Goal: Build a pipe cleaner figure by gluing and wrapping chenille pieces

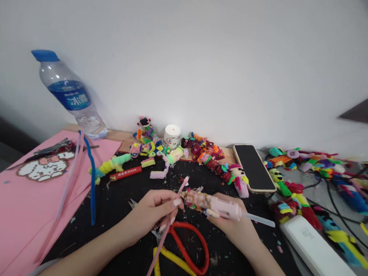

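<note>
My left hand (161, 208) pinches a long pink pipe cleaner (160, 249) between thumb and fingers. Its upper end stands up beside the nozzle of a hot glue gun, and its tail runs down toward me. My right hand (231, 220) is wrapped round the pale pink glue gun (223, 207), which lies level with its tip pointing left. The front of the gun is crusted with coloured bits, and a clear glue stick (260, 219) sticks out of its back. Below both hands lie scissors (189, 268) with one red and one yellow handle loop, blades partly under my left hand.
Several pipe-cleaner figures (208, 155) line the wall side of the black mat (108, 251). A water bottle (69, 95) leans against the wall above pink sheets (1, 225). A phone (253, 167), a white box (324, 259) and black cables are on the right.
</note>
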The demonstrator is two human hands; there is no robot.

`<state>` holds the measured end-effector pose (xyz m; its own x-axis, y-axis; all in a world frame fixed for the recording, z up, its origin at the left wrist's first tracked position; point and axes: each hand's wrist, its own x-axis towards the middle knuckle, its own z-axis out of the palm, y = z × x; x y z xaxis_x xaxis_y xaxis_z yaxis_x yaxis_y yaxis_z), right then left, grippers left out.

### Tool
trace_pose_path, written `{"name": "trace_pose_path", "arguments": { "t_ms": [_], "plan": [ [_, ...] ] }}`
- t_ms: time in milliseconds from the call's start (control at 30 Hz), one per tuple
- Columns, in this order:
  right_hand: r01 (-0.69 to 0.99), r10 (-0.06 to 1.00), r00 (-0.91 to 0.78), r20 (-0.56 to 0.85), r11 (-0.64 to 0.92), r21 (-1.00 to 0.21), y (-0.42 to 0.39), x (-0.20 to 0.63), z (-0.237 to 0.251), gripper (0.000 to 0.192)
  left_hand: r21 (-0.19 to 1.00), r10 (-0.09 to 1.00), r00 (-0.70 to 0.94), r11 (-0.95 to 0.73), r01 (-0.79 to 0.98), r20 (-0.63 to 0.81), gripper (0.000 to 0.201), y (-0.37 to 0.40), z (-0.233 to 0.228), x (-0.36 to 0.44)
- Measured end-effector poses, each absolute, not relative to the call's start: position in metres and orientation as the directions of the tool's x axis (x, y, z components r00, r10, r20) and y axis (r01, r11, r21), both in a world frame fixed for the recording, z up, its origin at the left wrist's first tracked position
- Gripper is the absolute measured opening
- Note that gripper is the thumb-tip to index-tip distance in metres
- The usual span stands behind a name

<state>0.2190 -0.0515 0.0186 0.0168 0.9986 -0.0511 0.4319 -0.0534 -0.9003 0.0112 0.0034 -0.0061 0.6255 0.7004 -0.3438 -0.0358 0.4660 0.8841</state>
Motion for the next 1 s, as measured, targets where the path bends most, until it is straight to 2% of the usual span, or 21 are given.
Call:
{"name": "trace_pose_path", "arguments": {
  "t_ms": [367,700,1000],
  "plan": [
    [0.546,0.995,0.091,0.029,-0.025,-0.837,-0.051,0.225,0.006,0.013,0.891,0.69,0.641,0.454,-0.022,-0.335,0.025,0.004,-0.004,0.011],
    [0.518,0.997,0.079,-0.02,-0.058,-0.853,-0.051,0.219,0.015,0.017,0.89,0.688,0.639,0.456,-0.01,-0.345,0.025,0.004,-0.004,0.011],
    [0.565,0.988,0.138,0.065,-0.025,-0.825,-0.051,0.22,0.014,0.01,0.886,0.698,0.634,0.462,-0.045,-0.332,0.023,0.004,-0.004,0.011]
  ]
}}
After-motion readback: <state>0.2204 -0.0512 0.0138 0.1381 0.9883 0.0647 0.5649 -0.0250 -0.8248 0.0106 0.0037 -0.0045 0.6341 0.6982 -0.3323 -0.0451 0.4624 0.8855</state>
